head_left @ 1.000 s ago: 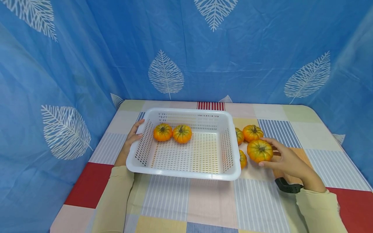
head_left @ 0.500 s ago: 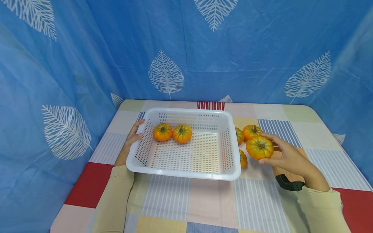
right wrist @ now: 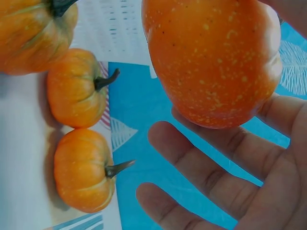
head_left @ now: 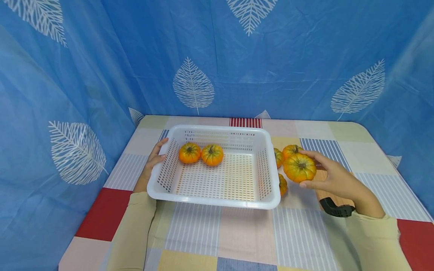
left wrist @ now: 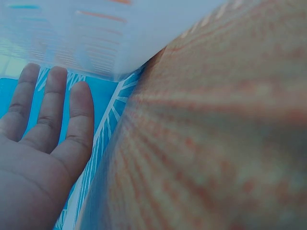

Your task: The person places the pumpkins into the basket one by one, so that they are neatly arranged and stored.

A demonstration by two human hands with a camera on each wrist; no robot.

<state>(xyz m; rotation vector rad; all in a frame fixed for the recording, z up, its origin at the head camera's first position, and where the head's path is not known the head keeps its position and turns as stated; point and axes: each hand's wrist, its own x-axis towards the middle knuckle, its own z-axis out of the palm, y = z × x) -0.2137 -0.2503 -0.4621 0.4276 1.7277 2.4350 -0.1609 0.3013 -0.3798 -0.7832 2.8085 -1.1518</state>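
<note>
A small orange pumpkin (head_left: 300, 168) is lifted off the cloth in my right hand (head_left: 333, 180), pinched between thumb and fingers from its right side. In the right wrist view, the pumpkin's orange underside (right wrist: 211, 62) fills the top, while several fingers spread below it. My left hand (head_left: 152, 163) touches the left rim of a white perforated plastic basket (head_left: 217, 202). Three straight fingers (left wrist: 56, 105) show beside the basket's outer wall in the left wrist view. Inside the basket, toward the back left, sit two pumpkins: one (head_left: 189, 153) and another (head_left: 212, 155).
Right of the basket lie three more pumpkins: one at the back (head_left: 291, 150), one partly behind the rim (head_left: 278, 158) and one nearer the front (head_left: 282, 184). A patchwork cloth (head_left: 244, 233) covers the table. Blue leaf-print curtains (head_left: 217, 86) hang behind and at the sides.
My right hand has raised the pumpkin slightly and carried it a little left and back, over the pumpkin behind it. The left hand and basket stay in place.
</note>
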